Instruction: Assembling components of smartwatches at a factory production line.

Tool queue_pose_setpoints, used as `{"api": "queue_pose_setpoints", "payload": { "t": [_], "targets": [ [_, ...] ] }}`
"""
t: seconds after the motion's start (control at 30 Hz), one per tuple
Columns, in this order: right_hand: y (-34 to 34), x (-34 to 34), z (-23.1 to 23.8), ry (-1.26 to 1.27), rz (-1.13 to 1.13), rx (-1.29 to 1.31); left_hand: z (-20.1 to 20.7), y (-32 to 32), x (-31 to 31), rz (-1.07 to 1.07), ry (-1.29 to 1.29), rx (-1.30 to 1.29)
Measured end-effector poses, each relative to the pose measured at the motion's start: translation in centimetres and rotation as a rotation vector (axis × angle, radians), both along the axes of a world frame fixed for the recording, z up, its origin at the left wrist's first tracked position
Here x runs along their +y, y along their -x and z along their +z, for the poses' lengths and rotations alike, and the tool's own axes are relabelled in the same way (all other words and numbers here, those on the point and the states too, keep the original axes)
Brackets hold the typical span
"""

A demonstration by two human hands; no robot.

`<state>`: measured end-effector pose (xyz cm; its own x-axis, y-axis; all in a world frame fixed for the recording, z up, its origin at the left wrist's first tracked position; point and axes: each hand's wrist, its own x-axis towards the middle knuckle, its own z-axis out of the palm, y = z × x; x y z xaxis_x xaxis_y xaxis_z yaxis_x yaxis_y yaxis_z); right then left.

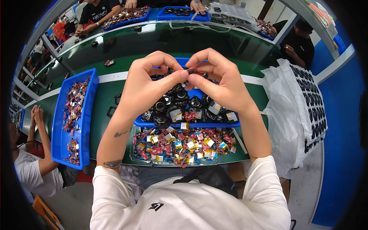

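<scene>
head view, looking down: both hands meet above the middle of a green workbench. the left hand and the right hand are raised with fingertips pressed toward each other, pinching a small dark reddish part between them. the part sits right at the meeting point of the thumbs and forefingers, with the left thumb tip just beside it and the right forefinger curled over it; most of it is covered by the fingers, so its shape is hard to make out. directly beneath the hands lies a blue tray holding round black components, many of them hidden behind the hands. nearer the body, a clear tray is heaped with small red, yellow and blue pieces. off to the left a long blue bin holds more small reddish pieces. on the right, a white plastic bag lies beside a sheet of black round parts, its far edge bent by the lens.
</scene>
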<state>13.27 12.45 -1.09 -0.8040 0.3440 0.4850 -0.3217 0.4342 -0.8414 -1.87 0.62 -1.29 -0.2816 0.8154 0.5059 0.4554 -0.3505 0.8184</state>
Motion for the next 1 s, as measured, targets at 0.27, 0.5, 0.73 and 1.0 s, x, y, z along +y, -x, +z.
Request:
{"api": "queue_pose_setpoints", "payload": {
  "t": [0.27, 0.5, 0.73, 1.0],
  "targets": [
    [-0.8, 1.3, 0.5, -0.123, -0.158, -0.117, 0.5, 0.2, -0.3, -0.071, 0.098, -0.237],
    [-0.3, 1.7, -0.2, -0.138, -0.18, 0.016, 0.2, -0.3, 0.4, -0.052, 0.023, -0.15],
    [-0.6, 1.7, 0.4, 0.194, -0.017, -0.032, 0.0, -0.1, 0.1, -0.122, 0.047, -0.176],
    [-0.7, 1.6, 0.3, 0.245, 0.118, -0.02, 0.1, -0.2, -0.1, -0.162, 0.084, -0.261]
  ]
}}
